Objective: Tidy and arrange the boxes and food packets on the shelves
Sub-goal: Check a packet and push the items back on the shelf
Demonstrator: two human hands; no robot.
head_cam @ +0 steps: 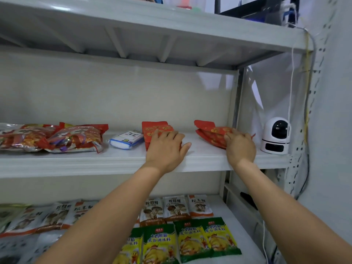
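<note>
Pressing both palms down: left hand spread flat on the left red stack, right hand flat-fingered on the right red stack, which is fanned. We'd keep pressure light, square the fanned edges, then slide it leftward. Counts: four green packets below our wrists, two red stacks under our palms, one white pack and two snack bags left of the left hand, one camera right of the right hand.

The shelf bears red packets, snack bags, camera — perhaps tissues.
</note>
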